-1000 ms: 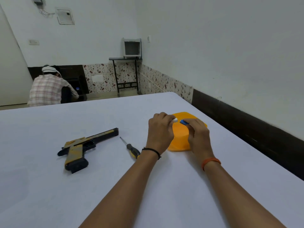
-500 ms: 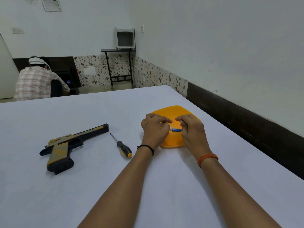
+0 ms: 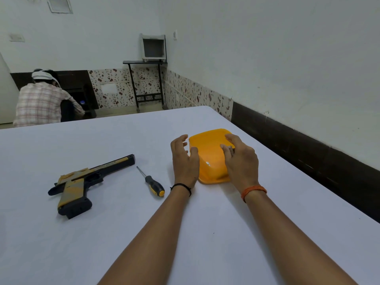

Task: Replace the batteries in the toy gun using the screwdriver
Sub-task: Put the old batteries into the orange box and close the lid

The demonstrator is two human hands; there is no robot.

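Note:
A black and yellow toy gun [image 3: 82, 183] lies on its side at the left of the white table [image 3: 102, 233]. To its right lies a screwdriver [image 3: 152, 183] with a black and yellow handle. An orange plastic container [image 3: 209, 153] sits further right. My left hand [image 3: 185, 161] and my right hand [image 3: 240, 161] hover at its two sides with fingers spread and relaxed, holding nothing. A small white object [image 3: 207, 163] shows inside the container, partly hidden.
The table's right edge runs close to a wall with a dark skirting [image 3: 308, 153]. Beyond the far edge a person in a checked shirt [image 3: 43, 101] crouches on the floor. A black stand [image 3: 146, 83] with a white box is in the corner.
Both hands pinched a small blue and white battery over the container before; now they have let go and opened out at the container's sides. The camera view shifted slightly.

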